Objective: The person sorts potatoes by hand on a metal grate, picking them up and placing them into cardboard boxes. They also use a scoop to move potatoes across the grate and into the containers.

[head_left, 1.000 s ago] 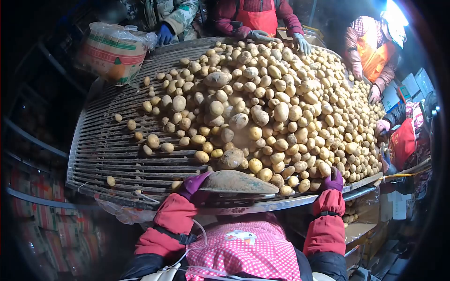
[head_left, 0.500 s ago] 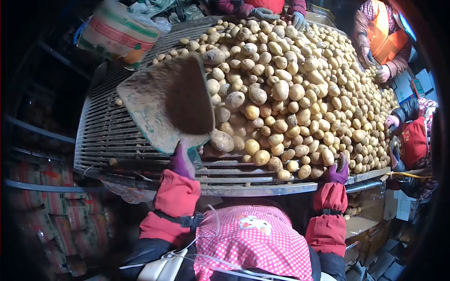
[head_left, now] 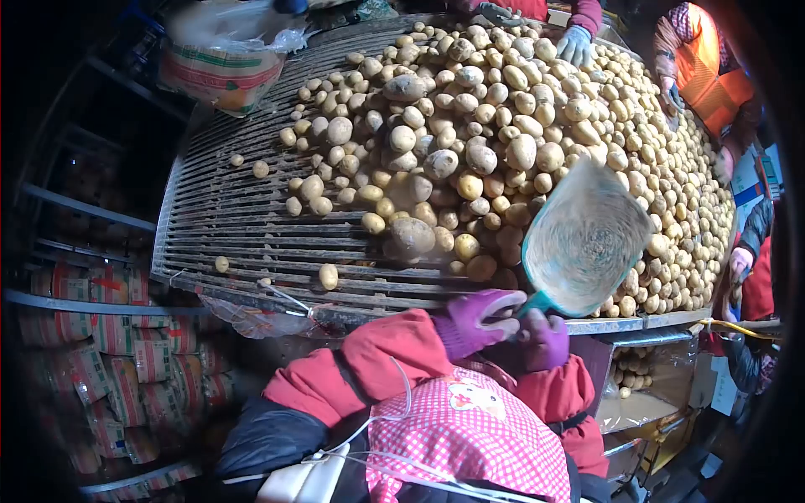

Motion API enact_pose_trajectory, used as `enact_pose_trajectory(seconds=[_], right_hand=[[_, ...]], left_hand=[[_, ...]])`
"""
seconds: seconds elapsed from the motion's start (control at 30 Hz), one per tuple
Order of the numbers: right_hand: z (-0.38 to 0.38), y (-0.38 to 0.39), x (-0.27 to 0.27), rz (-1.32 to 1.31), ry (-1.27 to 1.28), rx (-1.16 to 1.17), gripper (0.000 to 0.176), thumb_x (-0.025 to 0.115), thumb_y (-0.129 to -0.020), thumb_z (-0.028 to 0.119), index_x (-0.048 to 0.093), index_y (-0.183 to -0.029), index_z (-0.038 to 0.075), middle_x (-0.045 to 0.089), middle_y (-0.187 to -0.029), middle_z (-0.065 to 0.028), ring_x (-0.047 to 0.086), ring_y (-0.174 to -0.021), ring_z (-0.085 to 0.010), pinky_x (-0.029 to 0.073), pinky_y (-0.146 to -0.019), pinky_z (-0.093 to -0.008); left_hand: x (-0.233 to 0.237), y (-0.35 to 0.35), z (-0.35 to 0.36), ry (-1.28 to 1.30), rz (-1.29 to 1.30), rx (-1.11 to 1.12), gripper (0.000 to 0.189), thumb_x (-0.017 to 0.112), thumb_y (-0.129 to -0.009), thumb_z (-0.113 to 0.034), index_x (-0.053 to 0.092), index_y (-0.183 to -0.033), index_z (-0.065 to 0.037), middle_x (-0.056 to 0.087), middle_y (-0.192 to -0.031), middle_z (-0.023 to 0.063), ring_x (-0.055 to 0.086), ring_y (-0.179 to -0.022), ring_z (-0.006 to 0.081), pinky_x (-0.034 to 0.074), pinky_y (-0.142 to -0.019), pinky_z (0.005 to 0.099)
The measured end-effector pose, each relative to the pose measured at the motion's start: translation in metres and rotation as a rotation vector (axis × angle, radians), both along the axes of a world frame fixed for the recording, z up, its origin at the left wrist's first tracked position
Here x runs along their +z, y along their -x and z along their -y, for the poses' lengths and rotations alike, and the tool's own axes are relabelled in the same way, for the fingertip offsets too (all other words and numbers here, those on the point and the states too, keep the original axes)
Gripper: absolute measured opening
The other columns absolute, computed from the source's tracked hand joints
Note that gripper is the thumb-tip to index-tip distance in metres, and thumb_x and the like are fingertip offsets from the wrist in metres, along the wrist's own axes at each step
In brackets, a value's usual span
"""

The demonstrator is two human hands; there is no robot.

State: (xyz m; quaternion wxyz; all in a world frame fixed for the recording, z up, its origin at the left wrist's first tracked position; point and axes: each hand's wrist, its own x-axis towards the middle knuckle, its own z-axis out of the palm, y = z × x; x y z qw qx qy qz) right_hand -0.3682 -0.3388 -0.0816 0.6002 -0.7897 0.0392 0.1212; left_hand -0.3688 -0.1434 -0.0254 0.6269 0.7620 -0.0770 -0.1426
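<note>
Scoop (head_left: 587, 239) over crowding potatoes (head_left: 520, 152), handle (head_left: 538, 300) pinched by left hand (head_left: 485, 318) and right hand (head_left: 545, 339)

Dull, dirt-streaked metal slats (head_left: 251, 201).

The scoop (head_left: 587, 239) is blurred and hides some potatoes (head_left: 520, 152). The top edge cuts off a co-worker (head_left: 587, 17).

Red sleeves with black straps, purple gloves, pink-and-white checked apron with cartoon print, white cables
</note>
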Motion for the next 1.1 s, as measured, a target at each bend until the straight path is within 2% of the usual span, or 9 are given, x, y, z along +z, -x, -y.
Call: enact_pose_trajectory(seconds=[0.1,0.2,0.37,0.47,0.57,0.6,0.67,0.87,1.1], right_hand=[[0.037,0.005,-0.006,0.138,0.094,0.030,0.022,0.067,-0.082,0.020,0.057,-0.075,0.003,0.054,-0.067,-0.0012,0.051,-0.056,-0.0130,0.046,-0.057,-0.0304],[0.063,0.036,-0.026,-0.346,-0.473,-0.187,0.018,0.067,-0.076,0.017,0.054,-0.071,0.005,0.050,-0.063,-0.0007,0.049,-0.054,-0.0136,0.049,-0.058,-0.0316],[0.040,0.063,0.018,-0.420,-0.324,-0.123,0.016,0.065,-0.075,0.014,0.059,-0.084,0.002,0.060,-0.070,-0.0049,0.052,-0.056,-0.0107,0.043,-0.053,-0.0266],[0.003,0.067,0.066,-0.583,-0.204,0.035,0.033,0.066,-0.079,0.017,0.064,-0.108,0.000,0.066,-0.085,-0.0048,0.056,-0.065,-0.0115,0.044,-0.057,-0.0259],[-0.035,0.073,0.062,-0.628,-0.272,0.101,0.042,0.064,-0.082,0.019,0.062,-0.119,0.000,0.064,-0.102,-0.0022,0.057,-0.086,-0.0116,0.046,-0.076,-0.0275],[-0.044,0.075,0.059,-0.621,-0.288,0.093,0.043,0.063,-0.082,0.020,0.062,-0.120,0.000,0.064,-0.103,-0.0025,0.058,-0.088,-0.0120,0.045,-0.077,-0.0276],[-0.058,0.083,0.055,-0.594,-0.322,0.055,0.044,0.063,-0.083,0.020,0.061,-0.121,-0.001,0.064,-0.104,-0.0031,0.058,-0.091,-0.0127,0.045,-0.081,-0.0278],[-0.076,0.088,0.087,-0.670,-0.209,-0.044,0.044,0.060,-0.083,0.021,0.061,-0.123,0.003,0.063,-0.101,0.0023,0.054,-0.084,-0.0078,0.042,-0.074,-0.0228],[-0.063,0.077,0.070,-0.698,-0.296,-0.023,0.051,0.063,-0.083,0.022,0.056,-0.128,0.000,0.062,-0.114,-0.0037,0.057,-0.101,-0.0150,0.043,-0.092,-0.0291]], left_hand=[[-0.013,-0.017,-0.072,-0.535,0.543,0.266,0.055,0.074,-0.078,-0.020,0.058,-0.129,-0.010,0.063,-0.119,0.0147,0.062,-0.107,0.0328,0.050,-0.092,0.0420],[-0.037,-0.033,-0.142,-0.971,0.512,0.203,0.070,0.080,-0.071,-0.036,0.056,-0.134,-0.016,0.048,-0.143,0.0158,0.046,-0.129,0.0363,0.035,-0.110,0.0490],[-0.053,-0.066,-0.174,-0.659,0.250,0.244,0.067,0.082,-0.071,-0.028,0.056,-0.131,-0.012,0.061,-0.124,0.0149,0.061,-0.112,0.0317,0.049,-0.098,0.0427],[-0.130,-0.102,-0.195,0.375,-0.053,0.295,0.051,0.073,-0.084,-0.026,0.056,-0.128,-0.006,0.063,-0.118,0.0121,0.062,-0.108,0.0228,0.052,-0.093,0.0370],[-0.106,-0.097,-0.152,0.112,0.307,0.148,0.033,0.061,-0.094,-0.019,0.059,-0.123,-0.004,0.067,-0.112,0.0141,0.066,-0.099,0.0258,0.053,-0.089,0.0371],[-0.043,-0.086,-0.145,-0.296,0.665,-0.069,0.036,0.063,-0.091,-0.020,0.060,-0.124,-0.005,0.067,-0.111,0.0157,0.066,-0.098,0.0278,0.053,-0.089,0.0367],[-0.003,-0.097,-0.156,-0.410,0.432,0.027,0.045,0.067,-0.087,-0.020,0.056,-0.129,-0.008,0.064,-0.117,0.0181,0.065,-0.103,0.0291,0.051,-0.092,0.0372],[-0.042,-0.170,-0.182,-0.943,0.842,0.201,0.069,0.072,-0.079,-0.034,0.047,-0.141,-0.016,0.059,-0.119,0.0161,0.064,-0.099,0.0354,0.053,-0.083,0.0443],[-0.010,-0.129,-0.167,-0.460,0.474,-0.290,0.071,0.077,-0.077,-0.034,0.049,-0.140,-0.016,0.056,-0.129,0.0164,0.060,-0.114,0.0351,0.049,-0.096,0.0410]])
